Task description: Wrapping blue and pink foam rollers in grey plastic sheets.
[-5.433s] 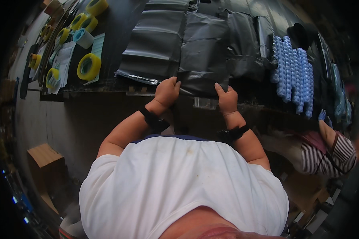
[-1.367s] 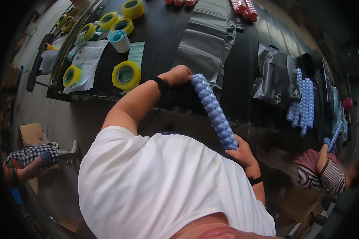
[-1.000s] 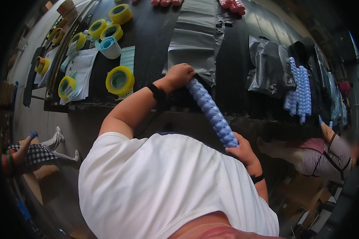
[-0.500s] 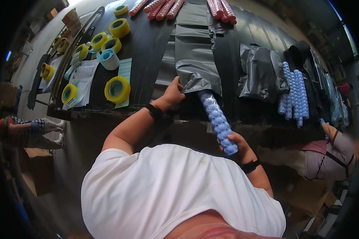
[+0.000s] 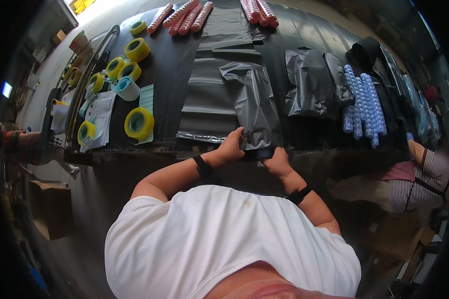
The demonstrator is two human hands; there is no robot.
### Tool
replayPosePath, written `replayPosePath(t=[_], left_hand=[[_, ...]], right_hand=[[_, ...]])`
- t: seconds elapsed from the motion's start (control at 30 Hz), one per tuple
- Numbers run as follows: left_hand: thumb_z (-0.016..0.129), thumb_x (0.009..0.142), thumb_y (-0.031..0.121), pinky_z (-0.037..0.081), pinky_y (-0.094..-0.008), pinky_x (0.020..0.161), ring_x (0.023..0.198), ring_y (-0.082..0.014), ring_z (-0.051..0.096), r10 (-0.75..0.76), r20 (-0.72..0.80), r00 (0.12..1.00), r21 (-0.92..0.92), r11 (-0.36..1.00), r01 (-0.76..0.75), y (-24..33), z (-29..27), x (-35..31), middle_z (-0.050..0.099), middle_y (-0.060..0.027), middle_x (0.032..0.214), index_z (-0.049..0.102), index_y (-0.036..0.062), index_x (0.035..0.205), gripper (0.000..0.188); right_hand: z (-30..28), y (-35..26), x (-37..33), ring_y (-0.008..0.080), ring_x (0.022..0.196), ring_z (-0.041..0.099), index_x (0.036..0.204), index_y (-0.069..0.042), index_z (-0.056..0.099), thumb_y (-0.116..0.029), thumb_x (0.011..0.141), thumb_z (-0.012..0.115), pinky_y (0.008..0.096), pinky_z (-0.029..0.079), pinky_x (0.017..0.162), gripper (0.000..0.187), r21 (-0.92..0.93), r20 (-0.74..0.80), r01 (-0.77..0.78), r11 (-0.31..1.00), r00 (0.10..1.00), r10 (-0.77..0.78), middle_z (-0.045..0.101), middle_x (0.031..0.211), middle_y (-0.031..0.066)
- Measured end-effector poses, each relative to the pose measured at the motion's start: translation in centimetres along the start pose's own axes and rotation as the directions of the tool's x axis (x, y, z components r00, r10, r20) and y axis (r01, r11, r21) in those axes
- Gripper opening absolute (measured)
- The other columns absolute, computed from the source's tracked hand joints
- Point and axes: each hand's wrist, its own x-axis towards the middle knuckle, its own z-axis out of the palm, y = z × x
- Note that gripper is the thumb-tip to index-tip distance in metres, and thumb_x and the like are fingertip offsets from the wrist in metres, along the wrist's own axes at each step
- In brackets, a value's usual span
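A grey plastic mailing bag lies lengthwise in front of me with its mouth at the table's near edge. The blue bubbled roll is almost wholly inside it; only a dark end shows at the mouth. My left hand is closed on the left side of the bag's mouth, thumb and fingers pinching the film. At the right side of the mouth, my right hand is closed by the roll's end, gripping the bag's edge. More flat grey bags lie beneath and to the left.
Yellow tape rolls and papers cover the left of the table. Pink bubbled rolls lie at the far side. To the right are filled grey bags and blue bubbled rolls. A co-worker stands at the right.
The blue roll has slid away from me into the bag. My right hand has moved forward to the bag's mouth; the bag and my left hand have come nearer the table edge.
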Motion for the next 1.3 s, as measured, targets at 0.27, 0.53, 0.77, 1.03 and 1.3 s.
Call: replayPosePath(t=[0.27,0.53,0.77,1.03,1.3], left_hand=[[0.069,0.068,0.003,0.042,-0.0363,0.104,0.124,-0.0355,0.051,-0.004,-0.026,1.0,0.023,1.0,0.005,0.0,1.3,-1.0,0.05,-0.0252,0.133,0.031,-0.001,0.146,0.086],[0.075,0.068,0.007,0.051,-0.034,0.086,0.095,-0.0243,0.063,-0.179,0.095,0.979,-0.025,0.983,0.182,-0.2,-1.3,-2.4,0.056,-0.0198,0.121,0.017,-0.0009,0.152,0.102],[0.076,0.085,0.023,0.051,-0.0284,0.069,0.084,-0.0137,0.059,-0.427,0.328,0.843,-0.692,0.498,0.522,-0.3,-1.8,-2.1,0.057,-0.0103,0.105,0.034,-0.0017,0.142,0.075],[0.079,0.082,0.018,0.049,-0.0252,0.063,0.076,-0.0114,0.06,-0.367,0.257,0.894,-0.214,0.88,0.423,2.4,0.6,-1.7,0.062,-0.0067,0.092,0.054,-0.0026,0.113,0.045],[0.068,0.091,0.027,0.058,-0.0322,0.076,0.089,-0.0181,0.066,-0.339,0.333,0.88,-0.267,0.861,0.432,5.6,-9.7,4.1,0.063,-0.0121,0.11,0.044,-0.0061,0.136,0.061]], right_hand=[[-0.7,-2.3,3.5,0.0425,0.091,0.064,0.085,0.003,0.069,-0.019,0.077,0.065,0.0474,0.052,0.08,0.024,-0.095,0.102,-0.296,0.95,0.947,0.305,0.066,0.095,0.027],[-7.3,-0.4,2.2,0.0292,0.095,0.062,0.105,-0.003,0.064,-0.037,0.088,0.064,0.0388,0.05,0.085,0.039,0.206,-0.294,-0.189,0.96,0.924,0.245,0.065,0.099,0.0147],[-3.1,0.2,7.0,0.02,0.093,0.062,0.112,0.0,0.061,-0.023,0.084,0.076,0.034,0.049,0.079,0.039,0.611,0.592,-0.609,0.506,0.776,0.219,0.065,0.101,0.0095],[-3.5,5.4,4.5,0.0132,0.079,0.059,0.098,-0.002,0.062,-0.011,0.083,0.076,0.0307,0.048,0.07,0.022,0.672,0.534,-0.588,0.45,0.806,0.255,0.064,0.086,0.0025],[-7.5,9.8,-1.3,0.015,0.091,0.062,0.122,0.004,0.057,-0.007,0.077,0.077,0.0296,0.05,0.085,0.051,0.632,0.343,-0.428,0.646,0.902,0.263,0.066,0.103,0.0067]])
